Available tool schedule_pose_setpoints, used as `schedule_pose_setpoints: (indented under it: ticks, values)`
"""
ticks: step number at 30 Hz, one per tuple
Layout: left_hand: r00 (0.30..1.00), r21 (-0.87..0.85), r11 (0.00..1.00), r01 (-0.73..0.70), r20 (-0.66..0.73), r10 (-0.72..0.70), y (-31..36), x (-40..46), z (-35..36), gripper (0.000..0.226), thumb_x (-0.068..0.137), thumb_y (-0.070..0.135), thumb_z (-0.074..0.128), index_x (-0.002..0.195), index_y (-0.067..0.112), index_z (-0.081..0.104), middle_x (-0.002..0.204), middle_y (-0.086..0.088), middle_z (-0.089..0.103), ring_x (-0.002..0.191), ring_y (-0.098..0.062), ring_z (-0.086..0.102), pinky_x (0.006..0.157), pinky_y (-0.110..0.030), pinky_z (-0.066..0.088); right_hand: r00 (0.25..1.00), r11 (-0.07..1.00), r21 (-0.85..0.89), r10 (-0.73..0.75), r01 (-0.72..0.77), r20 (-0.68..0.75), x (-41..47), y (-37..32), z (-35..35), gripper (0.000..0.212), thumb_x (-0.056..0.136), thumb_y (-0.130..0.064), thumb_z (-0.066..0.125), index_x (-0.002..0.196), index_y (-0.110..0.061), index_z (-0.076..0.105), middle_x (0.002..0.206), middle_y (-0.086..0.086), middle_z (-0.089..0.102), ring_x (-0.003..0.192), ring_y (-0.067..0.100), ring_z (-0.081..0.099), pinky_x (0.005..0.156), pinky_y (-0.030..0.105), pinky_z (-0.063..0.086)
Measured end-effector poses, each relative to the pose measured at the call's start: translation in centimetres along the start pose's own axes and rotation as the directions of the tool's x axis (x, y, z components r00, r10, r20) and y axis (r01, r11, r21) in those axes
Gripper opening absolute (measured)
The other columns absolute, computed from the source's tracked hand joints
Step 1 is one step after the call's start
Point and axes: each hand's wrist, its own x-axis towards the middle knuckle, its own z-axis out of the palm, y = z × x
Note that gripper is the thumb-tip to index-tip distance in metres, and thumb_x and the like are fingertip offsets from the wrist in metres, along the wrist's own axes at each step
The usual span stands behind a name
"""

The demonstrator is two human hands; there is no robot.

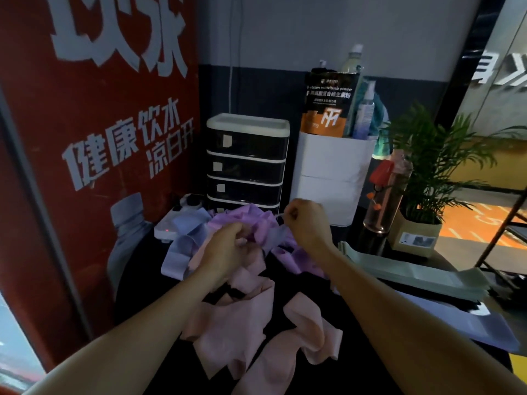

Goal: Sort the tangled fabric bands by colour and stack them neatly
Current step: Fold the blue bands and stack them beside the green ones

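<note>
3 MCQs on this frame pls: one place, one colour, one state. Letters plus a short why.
1. Where is the flat stack of green bands?
A. by the right forearm, in front of the potted plant
B. on the drawer unit
C. at the left wall

2. What colour are the loose bands nearest the camera?
A. green
B. pink
C. yellow

3. What is the right hand doing?
A. lying flat on the table
B. pinching a band raised from the purple pile
C. holding a bottle

Key: 1 A, the stack lies right of the tangle near the plant; 2 B, pink folds fill the foreground; 3 B, its fingers are curled on a strip.
</note>
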Motion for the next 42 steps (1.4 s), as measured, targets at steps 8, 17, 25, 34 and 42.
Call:
schedule_pose_setpoints:
  ticks: [8,17,25,34,42]
  values:
    - [0.988,-0.124,0.981,-0.147,-0.074,0.138,3.9,2.6,-2.1,0.045,0.075,0.020,0.078,0.114,0.011,0.059,0.110,-0.001,0.055,0.098,-0.011,0.054,0.085,-0.018,0.044,0.982,0.976,0.157,-0.126,0.147,-0.141,2.6,-4.5,-4.3,0.012,0.081,-0.004,0.059,0.082,-0.007,0.071,0.079,0.003,0.067,0.071,0.014,0.059,0.061,0.019,0.046]
    - [0.975,-0.428,0.882,-0.198,-0.180,0.132,7.8,3.2,-3.3,0.020,0.091,0.006,0.056,0.109,-0.002,0.058,0.092,-0.001,0.061,0.081,0.001,0.057,0.073,-0.008,0.046,0.981,0.937,0.299,-0.151,0.182,-0.124,1.9,-4.6,-6.2,0.010,0.077,-0.001,0.065,0.077,-0.010,0.069,0.069,-0.003,0.063,0.061,0.005,0.056,0.057,0.008,0.043]
    - [0.994,-0.711,0.701,-0.050,0.033,0.104,9.3,1.7,-3.6,0.018,0.090,0.020,0.055,0.107,0.018,0.061,0.100,-0.002,0.068,0.097,-0.016,0.065,0.082,-0.024,0.054,0.948,0.887,0.351,-0.318,0.301,-0.011,0.5,-4.9,-6.4,0.009,0.082,0.000,0.063,0.086,-0.006,0.070,0.083,-0.001,0.062,0.071,0.000,0.056,0.066,0.006,0.044]
    - [0.995,-0.719,0.694,-0.035,0.036,0.088,10.3,2.3,-4.0,0.022,0.100,0.011,0.038,0.095,0.002,0.058,0.087,-0.009,0.066,0.074,-0.008,0.069,0.066,-0.020,0.056,0.973,0.850,0.483,-0.228,0.210,-0.022,0.9,-3.8,-7.2,0.012,0.086,-0.001,0.062,0.094,-0.009,0.066,0.092,0.000,0.064,0.076,-0.002,0.058,0.070,0.006,0.047]
    - [0.995,-0.690,0.724,-0.003,0.068,0.070,11.8,2.7,-3.6,0.023,0.100,0.016,0.041,0.094,0.017,0.064,0.090,-0.005,0.067,0.083,-0.016,0.064,0.077,-0.031,0.054,0.999,0.824,0.565,-0.043,0.030,0.009,1.1,-2.9,-8.4,0.010,0.085,-0.008,0.066,0.092,-0.013,0.060,0.078,-0.005,0.057,0.069,0.005,0.054,0.064,0.012,0.046]
